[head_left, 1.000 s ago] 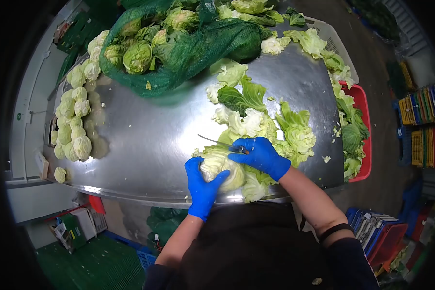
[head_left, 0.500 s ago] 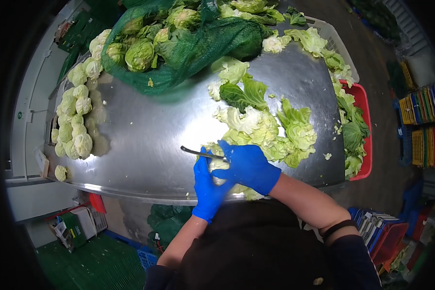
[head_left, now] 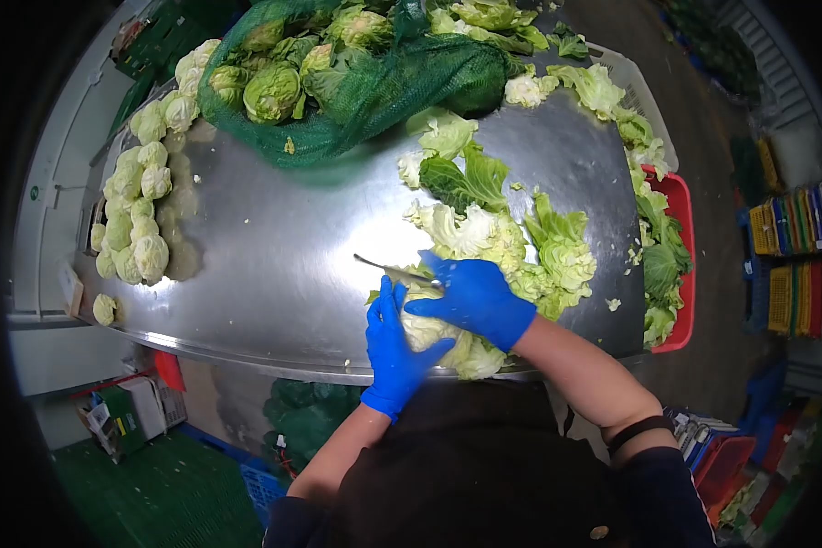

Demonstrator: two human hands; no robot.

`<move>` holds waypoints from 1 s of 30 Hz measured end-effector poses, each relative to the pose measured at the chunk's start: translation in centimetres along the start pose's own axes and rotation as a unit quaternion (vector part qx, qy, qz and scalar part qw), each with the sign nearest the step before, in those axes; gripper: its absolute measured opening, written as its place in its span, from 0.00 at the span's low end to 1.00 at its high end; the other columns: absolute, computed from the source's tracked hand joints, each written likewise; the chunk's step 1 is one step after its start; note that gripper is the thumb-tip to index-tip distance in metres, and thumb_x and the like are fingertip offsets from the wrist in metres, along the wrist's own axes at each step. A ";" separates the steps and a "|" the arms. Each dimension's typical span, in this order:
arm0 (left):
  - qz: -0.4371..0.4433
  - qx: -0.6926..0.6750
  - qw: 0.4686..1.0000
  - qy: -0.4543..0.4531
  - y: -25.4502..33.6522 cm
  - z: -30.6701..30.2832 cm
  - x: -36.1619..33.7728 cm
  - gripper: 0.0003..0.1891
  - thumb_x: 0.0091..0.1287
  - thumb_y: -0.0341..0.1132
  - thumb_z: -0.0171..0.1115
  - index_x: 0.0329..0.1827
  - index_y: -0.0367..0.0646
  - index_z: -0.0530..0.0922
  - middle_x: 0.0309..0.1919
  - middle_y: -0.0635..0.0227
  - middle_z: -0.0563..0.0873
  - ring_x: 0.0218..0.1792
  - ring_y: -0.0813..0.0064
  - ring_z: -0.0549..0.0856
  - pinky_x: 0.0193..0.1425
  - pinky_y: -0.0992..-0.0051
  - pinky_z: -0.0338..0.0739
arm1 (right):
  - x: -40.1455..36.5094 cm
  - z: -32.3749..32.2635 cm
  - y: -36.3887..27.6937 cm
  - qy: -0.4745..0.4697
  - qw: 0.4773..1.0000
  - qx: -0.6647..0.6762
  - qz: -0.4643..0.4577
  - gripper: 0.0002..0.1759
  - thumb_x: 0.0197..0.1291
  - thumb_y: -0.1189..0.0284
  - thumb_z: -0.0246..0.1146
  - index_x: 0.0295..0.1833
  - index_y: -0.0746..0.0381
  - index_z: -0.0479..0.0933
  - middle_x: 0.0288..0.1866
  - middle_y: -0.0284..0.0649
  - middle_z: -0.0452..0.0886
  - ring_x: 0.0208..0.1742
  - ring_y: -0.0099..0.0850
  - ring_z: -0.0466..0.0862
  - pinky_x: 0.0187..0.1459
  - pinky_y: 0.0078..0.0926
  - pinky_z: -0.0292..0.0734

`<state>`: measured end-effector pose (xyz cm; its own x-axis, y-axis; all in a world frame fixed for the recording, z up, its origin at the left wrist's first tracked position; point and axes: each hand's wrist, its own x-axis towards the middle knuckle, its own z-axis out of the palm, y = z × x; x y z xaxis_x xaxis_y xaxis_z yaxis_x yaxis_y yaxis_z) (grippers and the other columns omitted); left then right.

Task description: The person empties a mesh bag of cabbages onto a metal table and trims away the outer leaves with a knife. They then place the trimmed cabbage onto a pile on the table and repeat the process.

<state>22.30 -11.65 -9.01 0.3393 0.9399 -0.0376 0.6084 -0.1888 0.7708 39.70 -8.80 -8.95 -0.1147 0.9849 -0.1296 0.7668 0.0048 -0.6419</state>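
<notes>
A pale cabbage head [head_left: 422, 331] lies at the table's front edge, partly covered by my gloved hands. My left hand [head_left: 395, 352], in a blue glove, cups its left side with the thumb stretched along the front. Above it, my right hand [head_left: 480, 300] grips a knife [head_left: 395, 271] whose thin end points left across the top of the cabbage; the fingers hide its other end. Loose trimmed leaves [head_left: 557, 258] spread over the metal just beyond and right of my right hand.
Several trimmed cabbages [head_left: 137, 215] line the left side of the metal table [head_left: 265, 301]. A green net sack [head_left: 365, 110] of untrimmed cabbages sits at the back. Along the right edge stand a red crate [head_left: 680, 265] with leaves and a white crate [head_left: 644, 100].
My right hand has shifted slightly right with the knife, away from my left hand. More of the cabbage shows between them. The whole view has tilted a little.
</notes>
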 end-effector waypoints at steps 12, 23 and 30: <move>0.012 -0.060 0.998 0.022 -0.7 -0.3 -0.5 0.64 0.42 0.47 0.81 0.74 0.29 0.46 0.67 0.44 0.68 0.64 0.48 0.73 0.66 0.59 0.68 | 1.1 0.1 4.0 0.103 0.987 -0.013 0.121 0.20 0.56 0.55 0.65 0.47 0.56 0.79 0.29 0.47 0.83 0.32 0.46 0.84 0.36 0.42 0.78; -0.065 -0.019 0.998 0.011 0.0 0.9 0.4 0.68 0.36 0.52 0.83 0.74 0.29 0.46 0.63 0.43 0.72 0.56 0.49 0.79 0.58 0.59 0.74 | -1.0 0.7 -0.5 0.000 0.999 -0.033 -0.040 0.29 0.56 0.48 0.61 0.44 0.66 0.78 0.28 0.48 0.82 0.29 0.46 0.84 0.33 0.41 0.78; -0.010 0.000 0.999 0.038 -0.7 0.9 0.1 0.68 0.37 0.51 0.82 0.75 0.31 0.45 0.67 0.42 0.67 0.63 0.49 0.74 0.64 0.58 0.70 | 0.4 0.0 3.2 0.041 0.999 0.014 0.031 0.08 0.53 0.67 0.58 0.33 0.59 0.79 0.29 0.49 0.82 0.31 0.48 0.82 0.36 0.44 0.78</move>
<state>22.54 -11.65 -10.16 0.2711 0.9625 -0.0048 0.6143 -0.1691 0.7707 42.10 -8.38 -11.01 -0.0142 0.9941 -0.1076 0.7532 -0.0602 -0.6550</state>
